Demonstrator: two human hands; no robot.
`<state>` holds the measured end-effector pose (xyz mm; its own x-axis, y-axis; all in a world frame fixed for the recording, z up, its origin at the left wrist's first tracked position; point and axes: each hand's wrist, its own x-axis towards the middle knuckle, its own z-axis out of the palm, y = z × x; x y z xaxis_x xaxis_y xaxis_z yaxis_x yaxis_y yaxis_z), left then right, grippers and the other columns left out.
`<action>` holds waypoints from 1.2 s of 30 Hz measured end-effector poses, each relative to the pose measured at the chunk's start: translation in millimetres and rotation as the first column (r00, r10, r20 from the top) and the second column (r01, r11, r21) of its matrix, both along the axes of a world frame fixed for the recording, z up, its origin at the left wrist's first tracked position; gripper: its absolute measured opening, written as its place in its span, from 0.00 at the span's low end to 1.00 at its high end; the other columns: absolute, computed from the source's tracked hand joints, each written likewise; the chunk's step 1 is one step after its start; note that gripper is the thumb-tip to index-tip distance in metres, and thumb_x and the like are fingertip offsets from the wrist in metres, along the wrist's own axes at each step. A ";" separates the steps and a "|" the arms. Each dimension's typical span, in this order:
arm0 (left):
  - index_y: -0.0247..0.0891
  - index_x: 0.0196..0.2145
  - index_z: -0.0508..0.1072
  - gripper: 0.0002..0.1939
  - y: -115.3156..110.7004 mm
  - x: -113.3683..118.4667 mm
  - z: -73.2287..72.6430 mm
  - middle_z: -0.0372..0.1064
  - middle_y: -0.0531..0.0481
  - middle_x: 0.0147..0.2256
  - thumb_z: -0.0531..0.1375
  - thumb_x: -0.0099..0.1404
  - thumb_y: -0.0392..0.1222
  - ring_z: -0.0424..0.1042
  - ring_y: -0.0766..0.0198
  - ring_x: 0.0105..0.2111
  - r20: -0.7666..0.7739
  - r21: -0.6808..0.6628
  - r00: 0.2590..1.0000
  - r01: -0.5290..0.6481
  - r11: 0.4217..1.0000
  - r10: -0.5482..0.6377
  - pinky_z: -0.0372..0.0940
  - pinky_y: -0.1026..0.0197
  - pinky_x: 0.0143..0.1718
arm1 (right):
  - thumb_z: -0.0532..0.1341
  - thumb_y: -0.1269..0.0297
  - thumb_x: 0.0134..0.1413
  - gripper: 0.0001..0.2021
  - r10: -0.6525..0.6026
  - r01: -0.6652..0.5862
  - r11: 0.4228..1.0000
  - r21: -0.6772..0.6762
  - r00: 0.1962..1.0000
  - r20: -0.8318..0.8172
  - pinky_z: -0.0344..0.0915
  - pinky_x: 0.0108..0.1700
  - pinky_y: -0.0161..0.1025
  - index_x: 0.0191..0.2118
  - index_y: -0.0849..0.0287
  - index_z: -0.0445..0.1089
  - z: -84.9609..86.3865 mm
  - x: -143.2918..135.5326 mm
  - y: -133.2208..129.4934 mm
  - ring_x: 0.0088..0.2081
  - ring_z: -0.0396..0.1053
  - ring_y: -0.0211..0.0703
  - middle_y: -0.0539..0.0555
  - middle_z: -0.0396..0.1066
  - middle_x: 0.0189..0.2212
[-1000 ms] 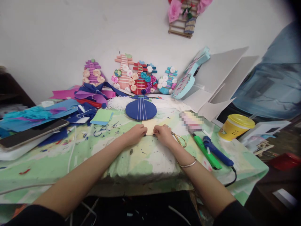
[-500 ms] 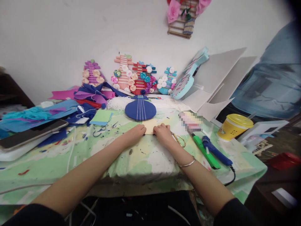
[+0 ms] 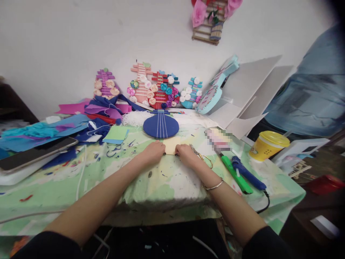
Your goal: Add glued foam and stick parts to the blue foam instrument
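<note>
Pinching paper (image 3: 170,146): left hand (image 3: 155,152) on its left edge, right hand (image 3: 185,154) on its right | lute (image 3: 161,126) just beyond both | scissors (image 3: 200,156) just beside right hand

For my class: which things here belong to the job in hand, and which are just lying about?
In the job:
yellow paper, held by left hand and right hand

Seemingly just lying about:
scissors, beside the right hand
blue lute, beyond the yellow paper
glue gun
green cutter
phone
yellow cup
</note>
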<state>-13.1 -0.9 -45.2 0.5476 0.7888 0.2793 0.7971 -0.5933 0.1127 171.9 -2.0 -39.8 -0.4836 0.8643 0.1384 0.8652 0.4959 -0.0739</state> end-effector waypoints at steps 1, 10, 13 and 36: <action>0.36 0.24 0.67 0.09 0.7 -1.3 0.3 0.68 0.43 0.27 0.52 0.52 0.26 0.66 0.56 0.32 0.028 -0.015 1.000 0.000 1.000 0.000 0.57 0.58 0.33 | 0.53 0.77 0.51 0.09 0.018 -0.018 1.000 -0.005 1.000 -0.011 0.53 0.36 0.35 0.36 0.61 0.68 -0.3 1.4 1.6 0.38 0.66 0.44 0.57 0.71 0.34; 0.37 0.36 0.68 0.09 -9.3 -9.9 9.5 0.72 0.51 0.21 0.53 0.61 0.43 0.68 0.64 0.18 0.490 -0.249 0.859 -0.028 0.968 0.151 0.59 0.64 0.21 | 0.51 0.81 0.46 0.11 -0.039 0.056 0.995 0.077 0.978 -0.206 0.54 0.35 0.35 0.33 0.62 0.64 1.2 12.1 -1.6 0.35 0.64 0.43 0.58 0.68 0.34; 0.37 0.41 0.68 0.17 -16.0 -3.7 13.2 0.75 0.47 0.26 0.61 0.55 0.47 0.72 0.62 0.20 0.755 -0.499 0.587 0.222 0.838 0.293 0.61 0.66 0.18 | 0.51 0.81 0.46 0.11 -0.009 0.036 0.995 0.096 0.963 -0.268 0.55 0.35 0.34 0.33 0.60 0.64 3.7 10.7 -5.4 0.36 0.64 0.42 0.56 0.68 0.33; 0.32 0.25 0.72 0.09 -26.0 9.0 21.2 0.75 0.48 0.22 0.67 0.48 0.39 0.76 0.61 0.26 0.944 -0.292 0.242 0.309 0.905 0.222 0.71 0.62 0.30 | 0.65 0.62 0.41 0.23 -0.177 -0.346 0.907 -0.239 0.203 -0.963 0.63 0.25 0.35 0.43 0.55 0.54 13.9 2.9 -21.4 0.22 0.67 0.36 0.46 0.68 0.26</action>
<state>-4.1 -26.9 -24.0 0.1196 0.9368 0.3286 -0.0939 -0.3189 0.9431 174.8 -23.3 -25.9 -0.2702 0.9224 0.2760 -0.0640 0.2689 -0.9610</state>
